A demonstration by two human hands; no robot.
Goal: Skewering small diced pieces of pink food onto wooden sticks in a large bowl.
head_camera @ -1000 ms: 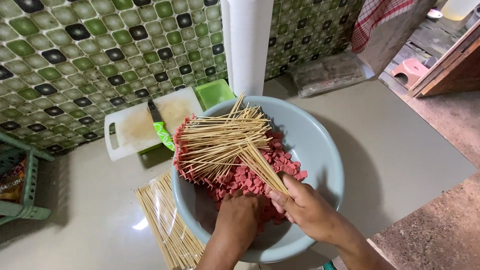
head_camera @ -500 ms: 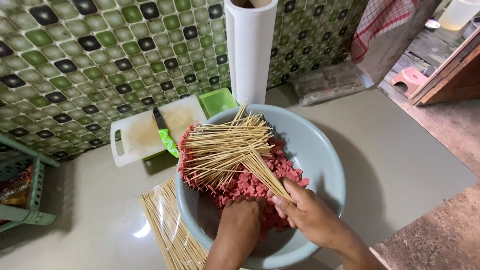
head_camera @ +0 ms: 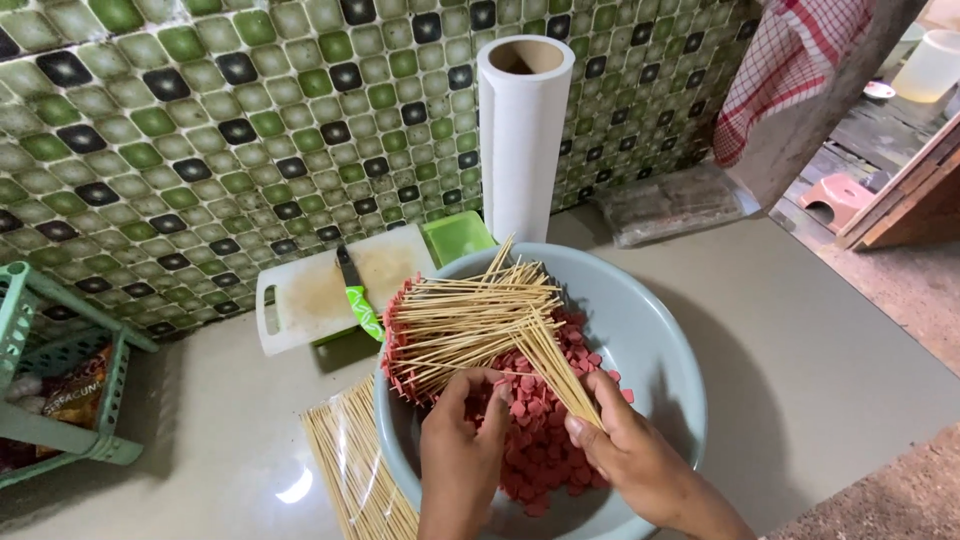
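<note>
A large grey-blue basin (head_camera: 655, 330) holds a heap of small pink-red sausage pieces (head_camera: 535, 440). A pile of loaded bamboo skewers (head_camera: 460, 325) lies across its left side. My right hand (head_camera: 625, 450) grips a bundle of bare skewers (head_camera: 555, 370) that slants up to the left over the pieces. My left hand (head_camera: 465, 430) is in the basin beside it, fingers bent around a single skewer and pieces at its tip. Another bundle of bare skewers (head_camera: 350, 470) lies on the counter left of the basin.
A white cutting board (head_camera: 300, 295) with a green-handled knife (head_camera: 358, 300) leans at the tiled wall, next to a green tub (head_camera: 455, 235). A white roll (head_camera: 522, 130) stands behind the basin. A green basket (head_camera: 45, 380) sits far left. A checked cloth (head_camera: 790, 60) hangs at right.
The view has tilted down and closer. My left hand has lifted from deep in the pieces up toward the skewer pile. My right hand keeps its hold on the bundle.
</note>
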